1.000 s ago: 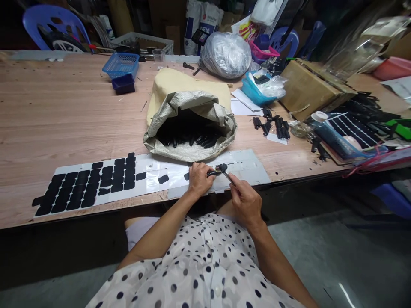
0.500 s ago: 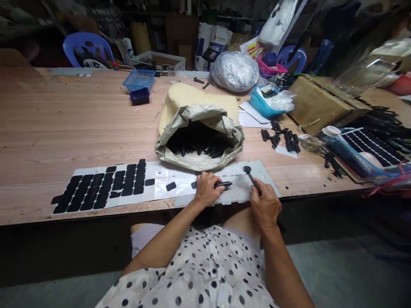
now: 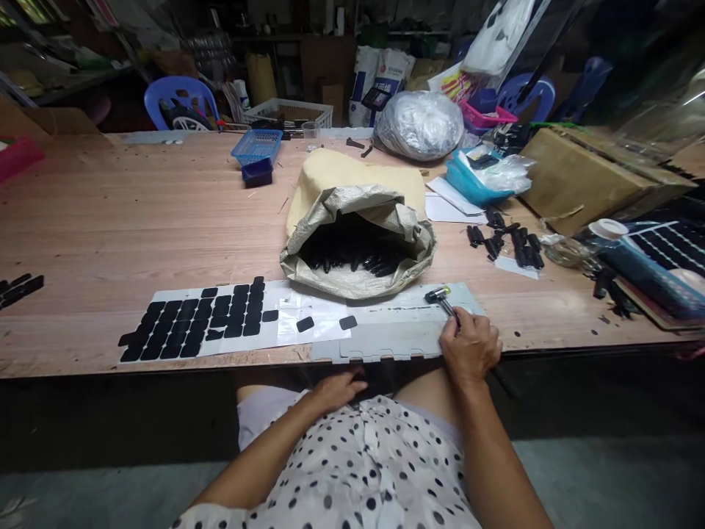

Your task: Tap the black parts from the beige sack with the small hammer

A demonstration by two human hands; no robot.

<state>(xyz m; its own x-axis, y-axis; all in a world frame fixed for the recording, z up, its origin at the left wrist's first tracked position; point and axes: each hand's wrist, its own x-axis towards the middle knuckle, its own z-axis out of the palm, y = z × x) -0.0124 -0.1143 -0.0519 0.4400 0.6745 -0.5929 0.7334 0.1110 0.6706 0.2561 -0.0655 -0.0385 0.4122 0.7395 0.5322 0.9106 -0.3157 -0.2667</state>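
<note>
My right hand (image 3: 471, 345) is closed round the handle of a small hammer (image 3: 438, 295), whose head rests on a grey plate (image 3: 385, 338) at the table's front edge. My left hand (image 3: 335, 386) is below the table edge, over my lap, its fingers in shadow. Behind the plate an open woven sack (image 3: 358, 206) holds black plastic parts (image 3: 352, 253). To the left lies a white sheet (image 3: 286, 316) carrying several black pads (image 3: 192, 323); two loose pads sit near the plate.
A pile of black parts (image 3: 507, 242) lies right of the sack. Further right stand a cardboard box (image 3: 578, 180) and a blue tray (image 3: 468, 184). At the back are a blue basket (image 3: 257, 145) and a clear plastic bag (image 3: 421, 125). Black strips (image 3: 19, 288) lie far left.
My left hand left the plate with the black part it held and dropped to my lap. My right hand swung the hammer away to the right and set its head on the plate.
</note>
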